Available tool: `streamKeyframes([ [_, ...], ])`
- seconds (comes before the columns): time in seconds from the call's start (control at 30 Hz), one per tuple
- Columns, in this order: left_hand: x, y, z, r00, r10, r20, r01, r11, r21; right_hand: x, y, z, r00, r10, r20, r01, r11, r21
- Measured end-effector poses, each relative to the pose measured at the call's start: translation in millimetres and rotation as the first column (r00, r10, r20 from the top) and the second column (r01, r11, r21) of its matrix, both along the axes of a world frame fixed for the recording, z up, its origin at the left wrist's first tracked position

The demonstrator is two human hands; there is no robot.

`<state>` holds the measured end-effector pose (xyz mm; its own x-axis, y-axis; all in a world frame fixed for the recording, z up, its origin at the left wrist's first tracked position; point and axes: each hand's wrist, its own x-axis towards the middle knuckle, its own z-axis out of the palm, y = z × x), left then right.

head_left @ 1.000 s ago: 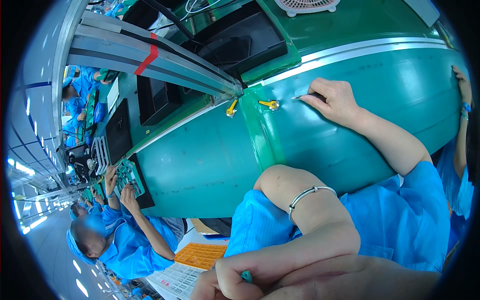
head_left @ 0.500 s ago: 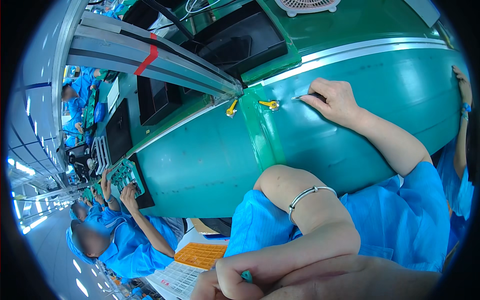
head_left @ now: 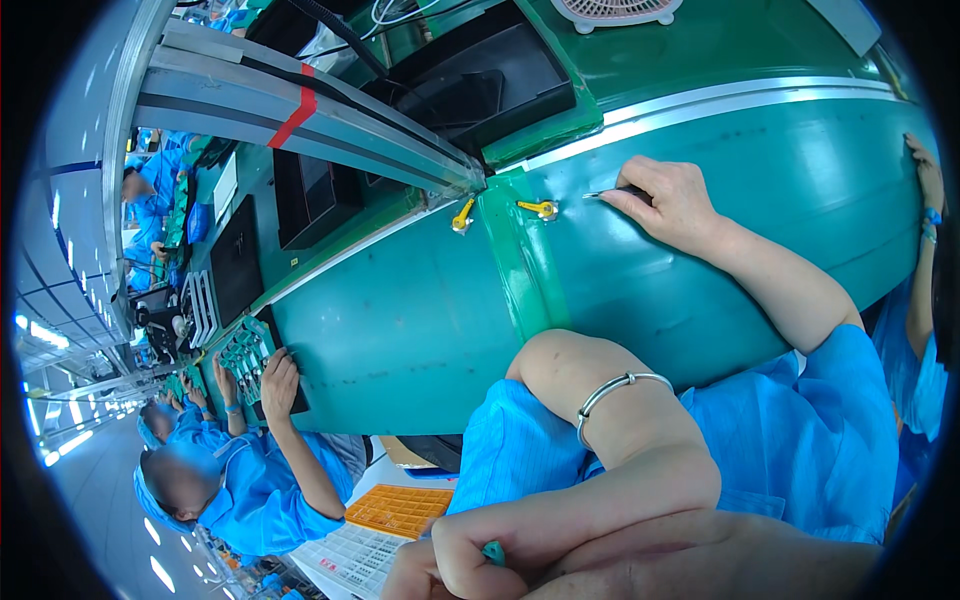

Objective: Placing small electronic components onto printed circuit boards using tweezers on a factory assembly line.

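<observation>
Over the right half of the teal work surface (head_left: 400,310), the right hand (head_left: 672,203) is closed round a slim dark-handled tool (head_left: 632,190), pinching it between thumb and fingers, its pointed metal tip reaching left toward a yellow-handled lever fitting (head_left: 540,209), from which it stands apart. A second yellow lever fitting (head_left: 463,217) sits farther left, and between the two a strip of glossy green tape (head_left: 508,240) crosses the surface. Close under the camera, the left hand (head_left: 590,520) has its fingers curled inward; a bit of teal shows between them, though I cannot tell whether they grasp anything. A silver bangle (head_left: 632,379) circles the left arm. Beyond the surface's far edge lies an open black tray (head_left: 545,98), near a metal post (head_left: 370,140) banded with red tape (head_left: 293,120). Leftward, a co-worker's hand (head_left: 280,385) is just beside a green fixture (head_left: 240,345); an orange grid tray (head_left: 400,508) lies below the work surface
</observation>
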<state>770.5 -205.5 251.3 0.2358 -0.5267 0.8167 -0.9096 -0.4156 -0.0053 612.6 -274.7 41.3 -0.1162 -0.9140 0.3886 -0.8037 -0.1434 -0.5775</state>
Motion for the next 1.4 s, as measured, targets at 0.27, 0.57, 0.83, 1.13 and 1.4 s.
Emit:
streamKeyframes([
  [0.27, -10.2, -12.9, 5.4, 0.834, -0.26, -0.487, 0.085, 0.932, -0.352, 4.5, 0.3, -0.8, 1.0, 0.012, 0.002, -0.012, 1.0, -0.002],
  [0.57, 15.3, 15.2, -42.0, 0.033, -0.999, -0.013, 0.123, 0.017, -0.992, 1.6, -6.4, 7.3, 0.998, -0.06, 0.024, 0.059, 0.998, 0.033],
  [0.83, 54.4, 13.6, 14.3, -0.463, -0.803, 0.375, 0.066, -0.453, -0.889, -15.8, -3.6, -19.6, 0.987, -0.066, 0.148, 0.059, 0.997, 0.048],
  [1.13, -47.2, 41.9, -26.0, -0.79, -0.528, -0.312, 0.488, -0.233, -0.841, 2.1, -8.8, -4.3, 0.927, -0.013, 0.374, -0.015, 0.997, 0.07],
  [1.4, 107.6, 48.5, -38.6, -0.25, -0.912, -0.326, 0.944, -0.155, -0.291, -1.2, 21.9, -20.1, 0.833, -0.039, 0.552, 0.106, 0.99, -0.09],
])
